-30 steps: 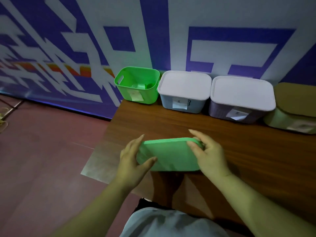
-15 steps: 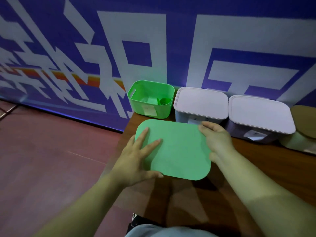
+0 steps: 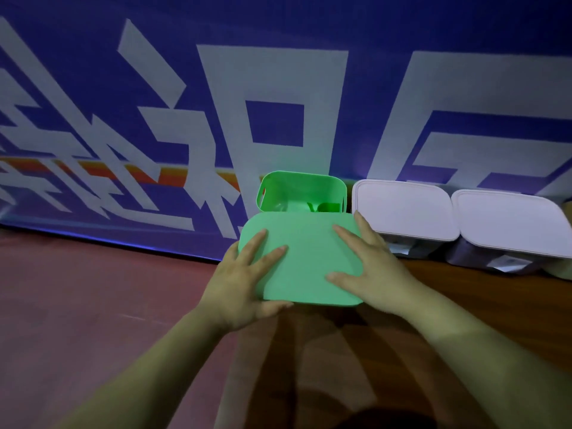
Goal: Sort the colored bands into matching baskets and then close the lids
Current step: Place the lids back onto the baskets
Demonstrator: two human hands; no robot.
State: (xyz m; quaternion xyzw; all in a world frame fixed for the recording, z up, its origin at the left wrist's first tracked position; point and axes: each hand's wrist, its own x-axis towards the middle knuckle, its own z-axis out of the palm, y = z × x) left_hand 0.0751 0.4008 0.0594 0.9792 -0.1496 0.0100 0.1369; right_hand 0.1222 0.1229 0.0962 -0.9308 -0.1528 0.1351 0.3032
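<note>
A green lid (image 3: 306, 258) is held tilted just in front of the open green basket (image 3: 301, 185), its far edge at the basket's near rim. My left hand (image 3: 244, 280) holds the lid's left side, fingers spread on top and thumb at the near edge. My right hand (image 3: 368, 264) holds the right side, with the lid's right edge hidden under it. Green bands lie inside the basket, partly hidden by the lid.
Two pale baskets with shut lids (image 3: 402, 209) (image 3: 510, 221) stand in a row right of the green basket, against the blue-and-white wall. The brown wooden table (image 3: 464, 305) ends just left of the green basket, with red floor (image 3: 93, 305) beyond.
Both hands have lifted the green lid off the table and carried it forward to the green basket. The view has moved closer to the baskets.
</note>
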